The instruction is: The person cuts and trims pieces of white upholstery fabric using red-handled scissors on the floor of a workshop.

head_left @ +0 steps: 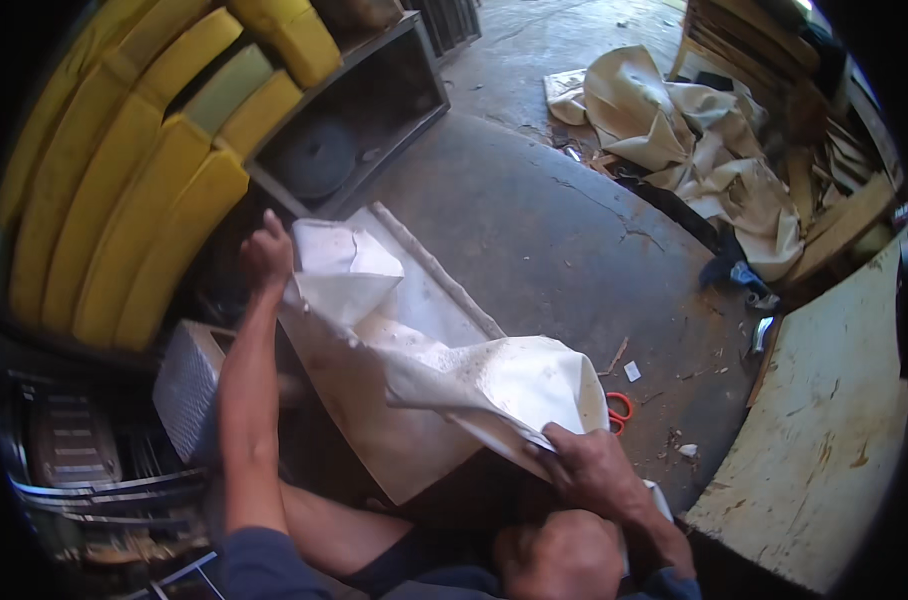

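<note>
Cream sheet (494,375): lies left of the scissors (620,408) (landmark), bunched and part-raised; near end just beside them. Long axis slants from close by the scissors away to the far left, running between the two hands.

Right hand (586,468): nearer the scissors, just to their near-left side; fingers closed on the sheet's near edge, no gap visible. Left hand (266,252): well left of the scissors and farther out; fingers curled, seemingly closed on the sheet's far-left end, fingertip contact partly hidden. From this hand the sheet runs right and back toward the body.

Beneath: flat pale panel, left of the scissors; whether it joins the sheet, cannot tell. Under the scissors, a dark, worn surface (534,220) with small scraps.

Room: cream heap (634,100) beyond the scissors; stained pale board (814,420) right of them; open box (336,88) and yellow blocks (139,160) far left and beyond.
</note>
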Demonstrator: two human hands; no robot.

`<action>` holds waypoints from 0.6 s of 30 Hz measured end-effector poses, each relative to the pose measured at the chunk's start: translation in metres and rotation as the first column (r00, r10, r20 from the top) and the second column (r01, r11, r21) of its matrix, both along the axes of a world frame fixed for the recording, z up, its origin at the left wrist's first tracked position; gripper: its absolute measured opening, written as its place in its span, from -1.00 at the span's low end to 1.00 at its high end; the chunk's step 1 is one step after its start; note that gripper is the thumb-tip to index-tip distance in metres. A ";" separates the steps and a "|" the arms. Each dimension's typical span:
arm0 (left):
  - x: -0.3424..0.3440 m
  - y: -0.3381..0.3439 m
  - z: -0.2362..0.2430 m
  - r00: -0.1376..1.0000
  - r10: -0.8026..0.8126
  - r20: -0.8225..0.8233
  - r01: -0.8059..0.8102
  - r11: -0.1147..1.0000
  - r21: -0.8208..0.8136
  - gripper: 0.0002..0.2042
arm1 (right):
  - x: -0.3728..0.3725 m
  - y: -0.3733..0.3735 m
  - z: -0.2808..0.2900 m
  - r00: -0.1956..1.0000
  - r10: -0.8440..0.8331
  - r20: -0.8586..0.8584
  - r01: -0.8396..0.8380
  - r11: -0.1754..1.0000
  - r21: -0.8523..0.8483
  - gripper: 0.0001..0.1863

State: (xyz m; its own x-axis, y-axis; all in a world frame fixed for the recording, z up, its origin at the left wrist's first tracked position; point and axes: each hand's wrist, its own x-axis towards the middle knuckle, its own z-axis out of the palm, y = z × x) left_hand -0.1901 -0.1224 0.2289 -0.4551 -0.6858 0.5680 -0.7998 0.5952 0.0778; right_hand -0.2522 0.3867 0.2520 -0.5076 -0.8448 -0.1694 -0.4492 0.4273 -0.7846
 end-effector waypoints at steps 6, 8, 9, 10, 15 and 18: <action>0.036 -0.065 0.023 0.976 0.130 -0.174 -0.149 0.983 -0.103 -0.30 | -0.020 0.080 0.061 0.949 -0.305 0.076 0.293 0.946 0.136 -0.70; 0.037 -0.102 0.043 0.958 0.063 -0.280 -0.120 0.974 -0.193 -0.30 | -0.020 0.094 0.048 0.968 -0.243 -0.054 0.237 0.966 -0.102 -0.71; 0.038 -0.091 0.024 0.982 0.142 -0.126 -0.156 0.982 -0.109 -0.30 | -0.018 0.078 0.034 0.959 -0.224 -0.175 0.200 0.969 -0.146 -0.75; 0.037 -0.079 0.031 0.973 0.228 -0.029 -0.230 0.971 -0.065 -0.30 | -0.034 0.069 0.034 0.936 -0.351 0.006 0.350 0.934 -0.066 -0.76; 0.005 0.026 0.063 0.981 -0.175 0.081 0.164 0.978 0.127 -0.48 | -0.103 0.041 0.021 0.834 -0.484 0.263 0.531 0.834 -0.150 -0.59; -0.029 0.111 0.053 0.559 -0.824 -0.089 0.829 0.554 0.078 -0.67 | -0.111 0.027 0.017 0.869 -0.426 0.254 0.456 0.887 -0.071 -0.52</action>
